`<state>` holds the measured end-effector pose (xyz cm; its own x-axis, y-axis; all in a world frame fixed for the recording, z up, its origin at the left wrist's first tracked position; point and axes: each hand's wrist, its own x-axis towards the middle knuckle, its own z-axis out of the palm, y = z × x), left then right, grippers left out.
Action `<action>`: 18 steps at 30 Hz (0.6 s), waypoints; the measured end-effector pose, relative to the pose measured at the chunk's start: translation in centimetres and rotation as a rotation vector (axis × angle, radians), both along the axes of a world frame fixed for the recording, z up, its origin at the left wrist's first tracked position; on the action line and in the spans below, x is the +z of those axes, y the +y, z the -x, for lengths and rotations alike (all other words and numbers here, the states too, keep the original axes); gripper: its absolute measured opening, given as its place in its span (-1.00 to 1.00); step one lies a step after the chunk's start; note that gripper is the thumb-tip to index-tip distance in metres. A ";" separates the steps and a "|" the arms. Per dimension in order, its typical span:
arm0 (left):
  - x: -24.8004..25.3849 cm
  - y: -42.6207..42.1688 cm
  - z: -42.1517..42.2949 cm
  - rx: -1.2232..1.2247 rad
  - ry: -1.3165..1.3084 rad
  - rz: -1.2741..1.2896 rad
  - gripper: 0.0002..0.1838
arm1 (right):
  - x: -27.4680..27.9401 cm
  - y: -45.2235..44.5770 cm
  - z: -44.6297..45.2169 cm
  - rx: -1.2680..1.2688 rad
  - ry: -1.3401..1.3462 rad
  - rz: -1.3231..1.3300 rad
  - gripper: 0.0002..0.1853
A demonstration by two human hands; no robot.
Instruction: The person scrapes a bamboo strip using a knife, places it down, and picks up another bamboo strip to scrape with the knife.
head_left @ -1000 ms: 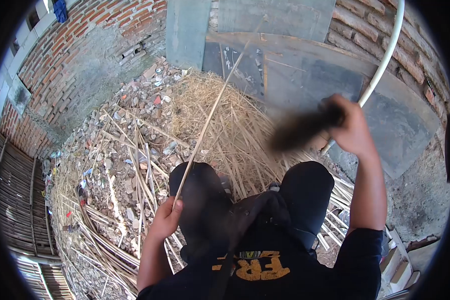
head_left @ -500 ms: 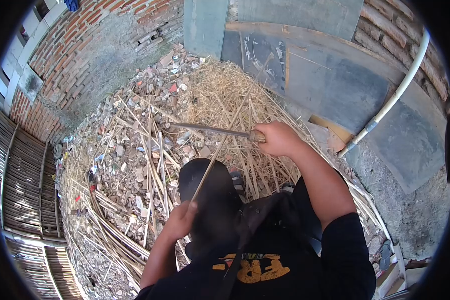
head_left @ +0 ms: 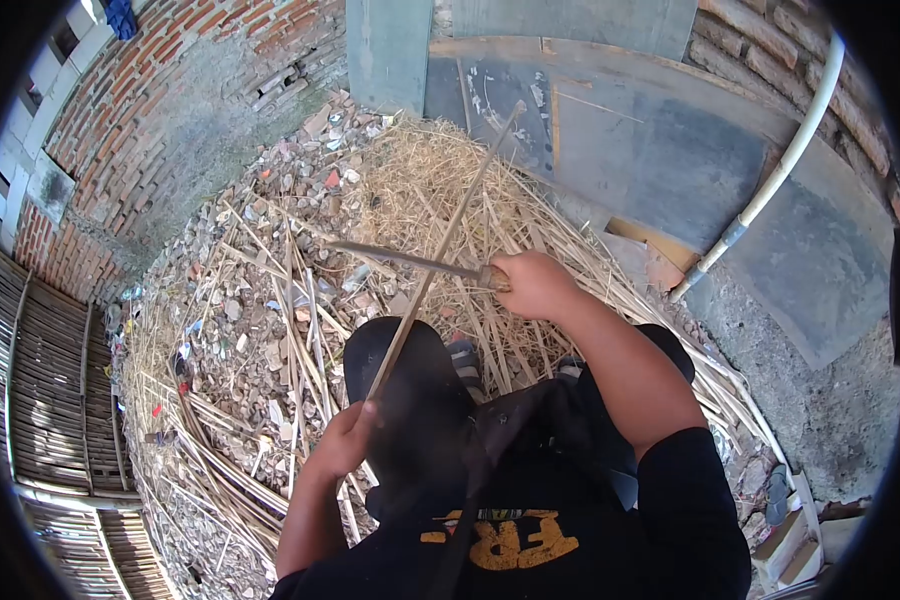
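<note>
1. Left hand [head_left: 344, 440]: closed, thumb and fingers pinching the near end of the bamboo-like strip [head_left: 410, 315], beside the bent left knee [head_left: 400, 355].
2. Right hand [head_left: 536, 284]: fist wrapped around the handle of the long-bladed knife [head_left: 400, 257]; the blade points toward the person's left.
3. Strip position: slanting forward from the left hand, past the left knee, its far end above the straw heap [head_left: 410, 180] and in front of the grey panels [head_left: 660, 140].
4. Strip and blade cross in view, on the knee side of the straw. Whether the edge bears on the strip or merely lines up with it: cannot tell from this angle.
5. Step in hand (judgement): working the strip with the blade, strip steadied by the left hand, knife guided by the right. No loose shaving can be made out at the crossing.
6. Next move calls for (judgement): a firm left pinch, a controlled blade angle along the strip, and a stroke kept clear of left fingers and knee.
7. Surroundings: loose strips [head_left: 235, 470] and rubble [head_left: 235, 305] lie to the left, apart from both hands.
</note>
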<state>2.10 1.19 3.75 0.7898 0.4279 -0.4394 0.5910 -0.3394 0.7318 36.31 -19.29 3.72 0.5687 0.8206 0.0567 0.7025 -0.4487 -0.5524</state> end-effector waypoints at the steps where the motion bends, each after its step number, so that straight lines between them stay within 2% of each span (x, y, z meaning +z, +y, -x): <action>1: 0.3 -0.3 -0.1 -0.034 -0.020 -0.056 -0.41 | 1.4 0.1 1.3 0.044 -0.075 0.059 -0.77; 3: 0.5 -1.2 -0.2 -0.077 -0.036 -0.190 -0.45 | 1.6 0.5 2.5 0.134 -0.205 0.148 -0.77; 5: 0.6 -2.1 -0.2 -0.091 -0.036 -0.349 -0.49 | 0.2 0.5 0.7 0.032 -0.052 0.090 -0.75; 7: 0.9 -2.7 0.2 -0.052 -0.012 -0.345 -0.52 | -0.4 -0.1 -1.7 -0.156 0.124 0.066 -0.68; 10: 0.9 -2.0 0.0 -0.052 -0.033 -0.340 -0.50 | -0.5 -0.7 -3.2 -0.237 0.027 0.022 -0.64; 14: 1.5 -1.7 -0.1 -0.061 -0.025 -0.247 -0.44 | 0.7 -0.6 0.5 -0.078 -0.049 0.017 -0.71; 17: 1.8 -1.9 0.0 -0.055 -0.015 -0.233 -0.41 | 1.9 -0.5 2.2 0.128 -0.186 0.146 -0.74; 18: 2.0 -2.0 0.0 -0.055 -0.011 -0.248 -0.40 | 1.6 -0.4 1.8 0.099 -0.148 0.148 -0.74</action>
<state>2.14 -0.77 5.71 0.8188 0.4782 -0.3176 0.5595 -0.5406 0.6282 34.47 -19.72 5.34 0.4795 0.8775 0.0082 0.8155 -0.4421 -0.3735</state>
